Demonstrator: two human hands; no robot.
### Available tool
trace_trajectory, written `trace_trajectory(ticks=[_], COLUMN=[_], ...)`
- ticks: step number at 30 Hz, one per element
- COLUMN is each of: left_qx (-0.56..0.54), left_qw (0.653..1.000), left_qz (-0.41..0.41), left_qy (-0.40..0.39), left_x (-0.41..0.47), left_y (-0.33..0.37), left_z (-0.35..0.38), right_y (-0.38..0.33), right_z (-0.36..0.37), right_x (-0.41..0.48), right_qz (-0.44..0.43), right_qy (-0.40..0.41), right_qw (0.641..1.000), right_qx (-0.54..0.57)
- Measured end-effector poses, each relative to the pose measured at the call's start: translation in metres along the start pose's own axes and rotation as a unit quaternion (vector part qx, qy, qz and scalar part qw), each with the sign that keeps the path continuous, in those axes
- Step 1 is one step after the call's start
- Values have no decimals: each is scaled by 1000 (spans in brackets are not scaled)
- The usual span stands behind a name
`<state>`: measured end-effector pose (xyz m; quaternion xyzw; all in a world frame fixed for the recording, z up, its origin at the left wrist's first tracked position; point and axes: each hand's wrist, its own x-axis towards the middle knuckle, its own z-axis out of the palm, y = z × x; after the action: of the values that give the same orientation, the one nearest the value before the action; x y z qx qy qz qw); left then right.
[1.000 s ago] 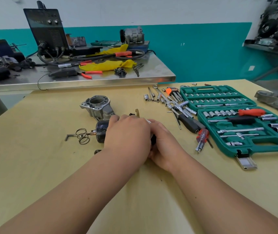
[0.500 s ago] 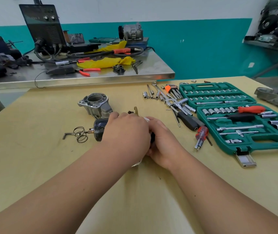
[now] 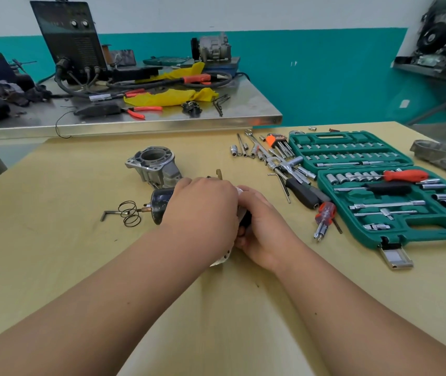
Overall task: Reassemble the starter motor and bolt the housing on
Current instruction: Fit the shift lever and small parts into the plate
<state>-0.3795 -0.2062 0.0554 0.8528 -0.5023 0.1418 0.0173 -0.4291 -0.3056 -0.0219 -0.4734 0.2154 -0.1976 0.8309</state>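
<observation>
Though clasped from both sides, mostly hidden: black cylindrical starter motor body [image 3: 160, 206], lying on its side near the middle of the pale plywood bench [image 3: 53, 253]. Left hand [image 3: 202, 213] curled down over the top of it, fingers out of sight on the far side. Right hand [image 3: 265, 229] wrapped round the right end, fingertips tucked under. Cannot make out what sits between the two hands beyond a sliver of white and a dark patch. Silvery plate edge [image 3: 220, 260] poking out under the left wrist, shape unclear. Small brass-coloured piece [image 3: 219, 173] just behind the left knuckles, half covered.

Visible of the motor: only the glossy rounded left end, with a short copper-tipped stud pointing left. Just beside that stud, two thin wire coil springs [image 3: 129, 214] and a bent grey hex key [image 3: 107, 214]. Grey cast-metal housing [image 3: 154, 166] standing just behind the motor, round bore facing up, not bolted on.

To the right, loose sockets and wrenches, a black-handled ratchet [image 3: 303, 195], a small red-handled screwdriver [image 3: 324, 213], then an open green socket case [image 3: 433, 237], its right side cut off by the frame edge. Broad stretch of plywood showing left of the springs and nearer than the hands. Cluttered steel bench [image 3: 162, 123] behind, its front edge close to the far edge of the plywood
</observation>
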Motion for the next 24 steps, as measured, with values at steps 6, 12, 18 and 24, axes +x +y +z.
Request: trace_trajectory(ticks=[6,12,18,24], left_qx=[39,29,15,-18], left_qw=[999,999,999,999], left_qz=[-17,17,29,23], left_qy=[4,-27,-8,12], left_x=[-2,4,1,-2], left_y=[2,3,2,-2], left_z=[-2,-7,-4,0], right_y=[-2,-1,-2,-2], right_z=[1,0,1,1], right_x=[-2,-1,-2,-1], right_qz=[-6,-5,-4,-4], right_qy=[8,11,7,1], right_qw=[1000,1000,1000,1000], right_qx=[-5,-4,-3,-5])
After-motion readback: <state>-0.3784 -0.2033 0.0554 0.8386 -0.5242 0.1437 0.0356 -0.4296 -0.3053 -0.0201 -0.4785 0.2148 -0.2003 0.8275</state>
